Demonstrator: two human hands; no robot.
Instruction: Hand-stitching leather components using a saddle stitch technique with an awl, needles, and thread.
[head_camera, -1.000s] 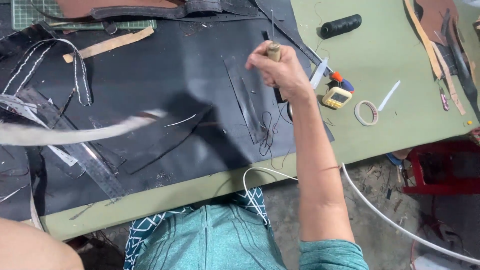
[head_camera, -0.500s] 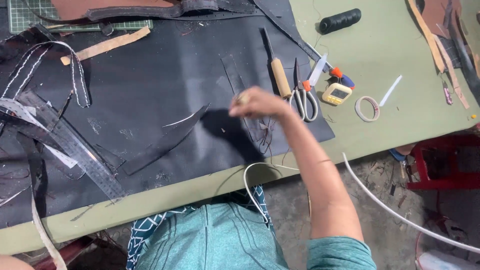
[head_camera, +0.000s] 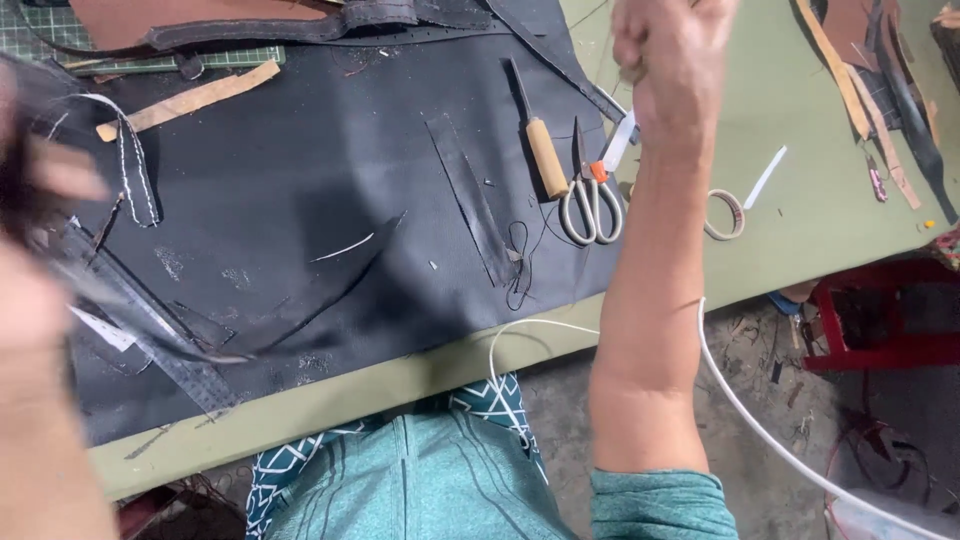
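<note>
Nearest, the left hand (head_camera: 40, 200) is a blur at the left edge, raised above a metal ruler (head_camera: 150, 335); it seems to hold something dark, but I cannot tell whether it is closed. A white cord (head_camera: 760, 420) curves past the right forearm, off the bench's (head_camera: 820, 230) near edge. On the bench lies a large black leather sheet (head_camera: 330, 200), with a narrow black strip (head_camera: 470, 210) on it and dark thread beside the strip. Farther along are scissors (head_camera: 590, 195), a wooden-handled awl (head_camera: 540, 150) and a tape roll (head_camera: 725, 215). Farthest, the right hand (head_camera: 675, 60) is lifted above these tools, clenched in a fist; what it grips is hidden.
</note>
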